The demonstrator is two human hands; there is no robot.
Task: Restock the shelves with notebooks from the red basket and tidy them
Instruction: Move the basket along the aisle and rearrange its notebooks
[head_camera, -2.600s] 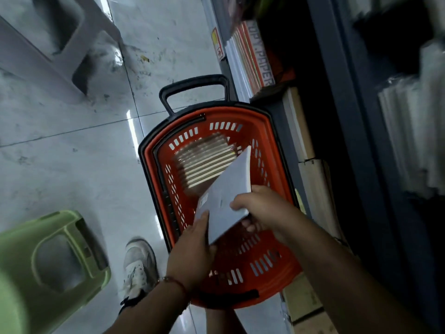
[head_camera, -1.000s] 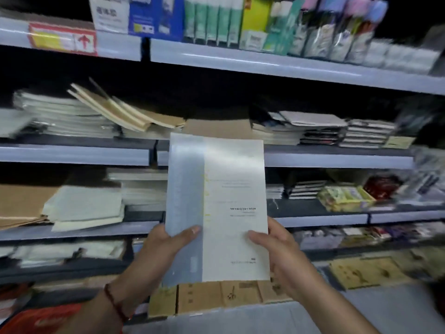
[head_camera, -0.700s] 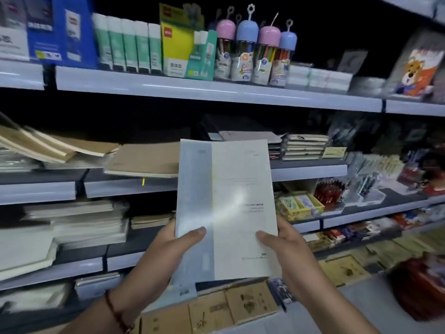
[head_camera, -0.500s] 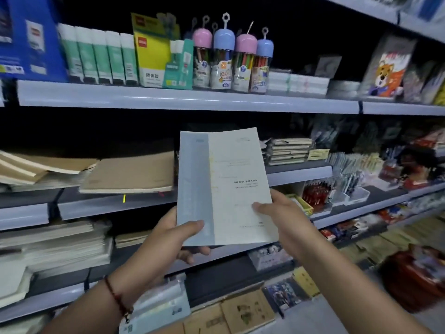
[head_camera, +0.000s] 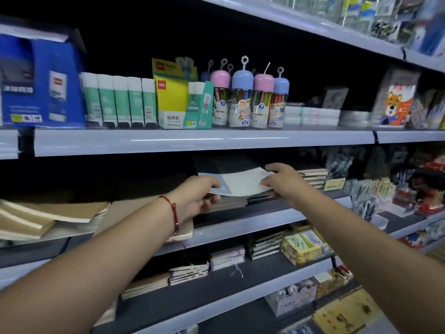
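The notebook (head_camera: 240, 183) has gone from upright to flat on the shelf (head_camera: 265, 213) stack, left hand (head_camera: 196, 196) and right hand (head_camera: 283, 183) fingers gripping its ends.

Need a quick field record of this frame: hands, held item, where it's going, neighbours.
left hand: grips the notebook's left edge; red string bracelet on the wrist
right hand: grips the notebook's right edge
notebook: white cover with a pale blue strip, held nearly flat
placement: over a short stack of notebooks on the middle shelf; released or not, cannot tell
left of it: brown-cover notebooks, untidy
shelf above: coloured pencil tubs, glue sticks
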